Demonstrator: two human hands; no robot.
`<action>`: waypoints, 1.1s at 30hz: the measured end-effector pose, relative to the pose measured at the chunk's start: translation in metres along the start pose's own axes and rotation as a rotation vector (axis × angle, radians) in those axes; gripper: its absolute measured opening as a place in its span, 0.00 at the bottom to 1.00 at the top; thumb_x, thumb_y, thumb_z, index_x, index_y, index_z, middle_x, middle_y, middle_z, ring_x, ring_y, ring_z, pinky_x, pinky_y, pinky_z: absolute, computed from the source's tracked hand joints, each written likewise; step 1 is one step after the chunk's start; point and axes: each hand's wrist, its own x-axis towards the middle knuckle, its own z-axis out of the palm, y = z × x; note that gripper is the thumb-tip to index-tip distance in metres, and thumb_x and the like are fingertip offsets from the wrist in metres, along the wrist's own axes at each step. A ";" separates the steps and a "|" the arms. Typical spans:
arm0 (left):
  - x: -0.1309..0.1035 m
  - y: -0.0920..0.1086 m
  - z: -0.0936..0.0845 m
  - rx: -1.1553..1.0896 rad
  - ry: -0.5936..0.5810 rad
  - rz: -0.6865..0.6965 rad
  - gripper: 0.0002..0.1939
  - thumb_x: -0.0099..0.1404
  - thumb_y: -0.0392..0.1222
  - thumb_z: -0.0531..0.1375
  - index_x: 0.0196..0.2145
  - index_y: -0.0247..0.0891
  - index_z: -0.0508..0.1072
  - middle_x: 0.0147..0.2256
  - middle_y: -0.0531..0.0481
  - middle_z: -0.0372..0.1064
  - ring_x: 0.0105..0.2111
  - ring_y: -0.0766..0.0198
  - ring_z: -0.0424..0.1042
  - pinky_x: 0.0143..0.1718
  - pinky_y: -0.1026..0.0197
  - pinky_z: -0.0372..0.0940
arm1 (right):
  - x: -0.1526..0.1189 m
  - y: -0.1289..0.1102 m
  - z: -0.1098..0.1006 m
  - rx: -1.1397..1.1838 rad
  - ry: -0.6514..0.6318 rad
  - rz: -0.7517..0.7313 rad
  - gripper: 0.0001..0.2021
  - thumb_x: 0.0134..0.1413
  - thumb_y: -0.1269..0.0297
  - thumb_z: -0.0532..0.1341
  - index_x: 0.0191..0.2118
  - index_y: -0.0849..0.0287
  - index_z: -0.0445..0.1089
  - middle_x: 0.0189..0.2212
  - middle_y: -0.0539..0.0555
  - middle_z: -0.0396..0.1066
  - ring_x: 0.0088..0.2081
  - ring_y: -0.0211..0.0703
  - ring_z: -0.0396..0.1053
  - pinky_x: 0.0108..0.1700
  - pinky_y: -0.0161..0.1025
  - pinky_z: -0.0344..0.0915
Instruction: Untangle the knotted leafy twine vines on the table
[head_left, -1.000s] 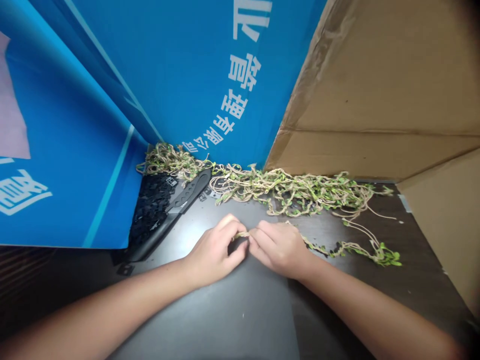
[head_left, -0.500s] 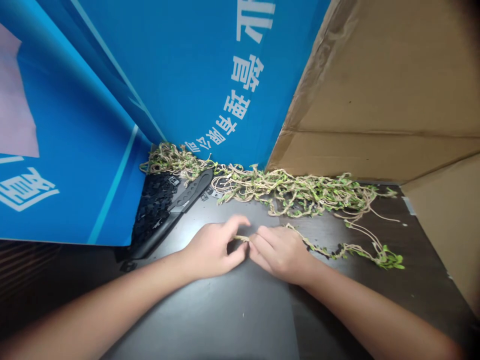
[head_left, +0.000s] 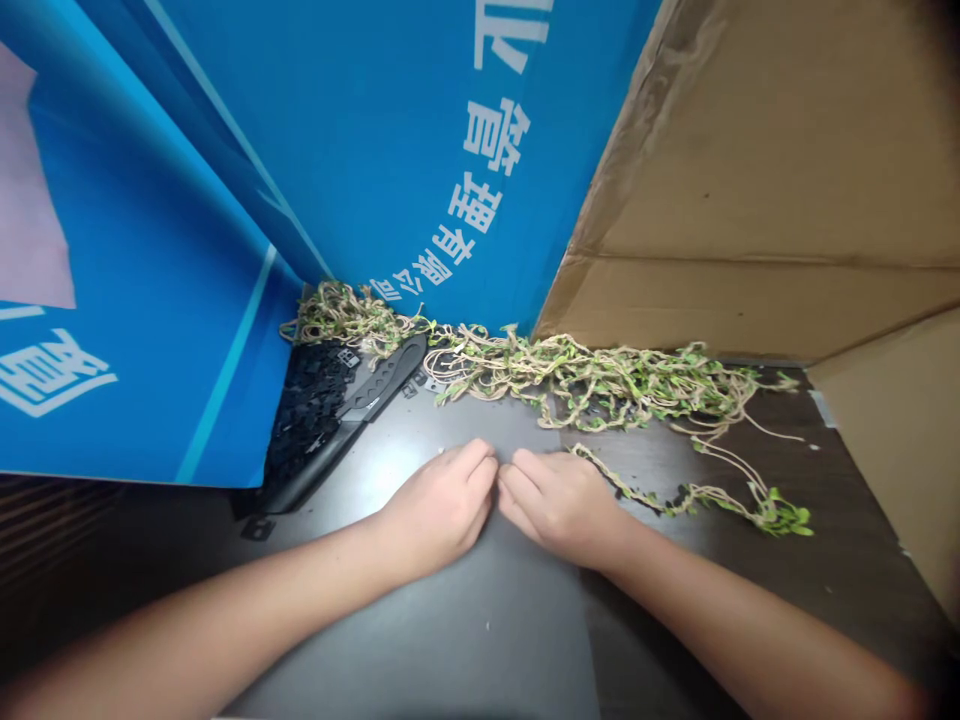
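Both hands meet knuckle to knuckle above the grey mat. My right hand (head_left: 559, 505) is closed on a leafy twine garland (head_left: 637, 498), beige cord with small green leaves. From behind that hand the garland trails right along the dark tabletop to a leafy tuft. My left hand (head_left: 442, 505) is closed too, its fingertips curled against the right ones, on the garland's near end. The cord between the fingers is hidden. A long heap of the same leafy twine (head_left: 622, 385) lies just beyond the hands.
A black-handled tool (head_left: 352, 425), possibly a folding saw or knife, lies left of the hands beside many small black pieces (head_left: 304, 400). Blue printed panels (head_left: 390, 150) stand behind and left; a cardboard wall (head_left: 772, 200) stands right. The grey mat (head_left: 450, 640) covers the dark table (head_left: 675, 660).
My left thumb and fingers, apart around the cord half a second ago, have closed on it. The right hand has hardly moved.
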 end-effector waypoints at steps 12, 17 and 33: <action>0.001 -0.017 0.000 -0.387 0.142 -0.073 0.04 0.68 0.32 0.57 0.40 0.37 0.70 0.37 0.49 0.70 0.38 0.65 0.70 0.41 0.63 0.65 | -0.004 0.003 0.004 0.073 -0.053 0.016 0.10 0.69 0.69 0.56 0.32 0.59 0.67 0.27 0.50 0.61 0.27 0.40 0.57 0.31 0.42 0.48; 0.001 -0.022 0.001 -0.402 0.158 -0.094 0.03 0.67 0.32 0.59 0.35 0.37 0.72 0.33 0.52 0.70 0.33 0.67 0.69 0.37 0.65 0.63 | -0.005 0.005 0.004 0.101 -0.060 0.036 0.10 0.71 0.67 0.57 0.35 0.59 0.70 0.27 0.50 0.62 0.26 0.40 0.57 0.31 0.42 0.49; 0.000 -0.020 -0.006 -0.371 0.207 -0.007 0.05 0.73 0.34 0.59 0.45 0.39 0.73 0.39 0.52 0.76 0.36 0.69 0.74 0.40 0.67 0.66 | -0.008 0.015 0.009 0.159 -0.080 0.210 0.12 0.73 0.65 0.54 0.45 0.56 0.77 0.28 0.50 0.63 0.27 0.36 0.60 0.30 0.39 0.53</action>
